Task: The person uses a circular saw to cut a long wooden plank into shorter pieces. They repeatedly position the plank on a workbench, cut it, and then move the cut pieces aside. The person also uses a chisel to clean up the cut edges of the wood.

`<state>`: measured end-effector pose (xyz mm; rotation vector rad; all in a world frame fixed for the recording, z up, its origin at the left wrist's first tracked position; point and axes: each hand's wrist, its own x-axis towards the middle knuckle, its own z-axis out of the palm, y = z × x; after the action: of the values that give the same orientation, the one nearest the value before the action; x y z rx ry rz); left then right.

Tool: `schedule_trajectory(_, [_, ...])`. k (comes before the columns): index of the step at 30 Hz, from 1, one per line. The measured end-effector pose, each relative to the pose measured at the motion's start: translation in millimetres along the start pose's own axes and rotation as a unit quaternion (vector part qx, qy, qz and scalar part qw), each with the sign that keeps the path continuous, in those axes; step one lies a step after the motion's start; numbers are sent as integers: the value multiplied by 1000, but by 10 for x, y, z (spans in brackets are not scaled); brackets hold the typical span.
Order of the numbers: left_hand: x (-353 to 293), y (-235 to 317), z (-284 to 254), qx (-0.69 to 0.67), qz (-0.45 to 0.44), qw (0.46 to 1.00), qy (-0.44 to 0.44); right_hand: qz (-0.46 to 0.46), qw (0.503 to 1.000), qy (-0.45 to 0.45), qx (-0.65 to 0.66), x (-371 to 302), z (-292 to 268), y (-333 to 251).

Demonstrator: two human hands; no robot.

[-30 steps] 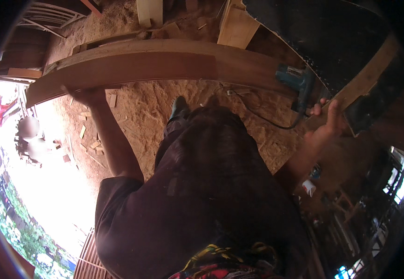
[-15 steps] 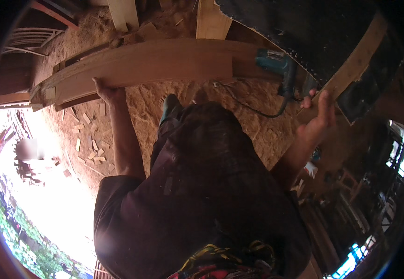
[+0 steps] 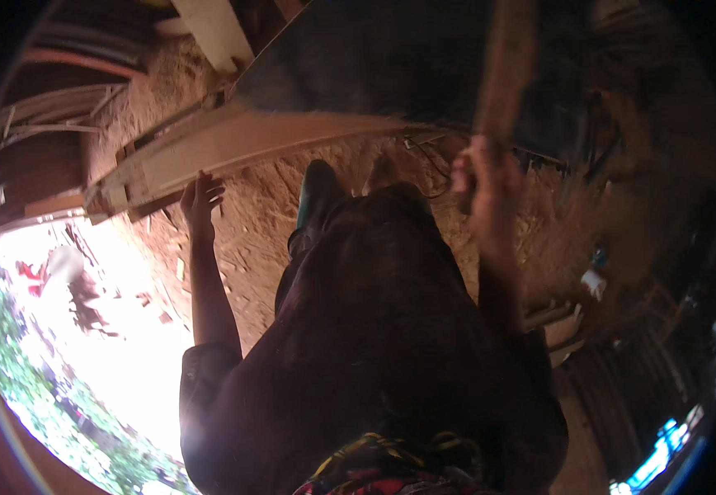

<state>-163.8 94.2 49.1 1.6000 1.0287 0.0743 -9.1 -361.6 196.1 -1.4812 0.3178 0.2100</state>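
Note:
My right hand (image 3: pixel 494 177) is wrapped round the lower end of a wooden strip (image 3: pixel 508 66), which runs along a large dark sheet (image 3: pixel 374 62). The strip and hand are smeared by motion. The sheet now hangs over the middle of a long brown board (image 3: pixel 234 142) and covers much of it. Just below the board's near edge is my left hand (image 3: pixel 201 196), with fingers apart and nothing in it. Whether its fingertips touch the board I cannot tell.
Sawdust-covered ground (image 3: pixel 251 214) with wood scraps lies below the board. A pale timber (image 3: pixel 214 33) stands at the far left. Part of a dark cord (image 3: pixel 436 169) shows under the sheet. A bright outdoor opening is at the left.
The strip and dark sheet have swung left over the board with my right hand, hiding the teal power tool. My left hand has let go of the board's near edge.

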Motion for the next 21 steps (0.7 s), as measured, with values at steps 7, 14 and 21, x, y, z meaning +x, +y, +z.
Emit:
schedule_trajectory(7, [1014, 76, -255, 104, 160, 979, 65, 186, 970, -151, -27, -80, 785, 1254])
schedule_trajectory(14, [1293, 364, 353, 310, 313, 880, -179, 125, 981, -121, -88, -9, 1064, 1978])
schedule_trajectory(21, [1278, 512, 755, 222, 231, 920, -227, 75, 987, -31, -137, 144, 1172, 2158])
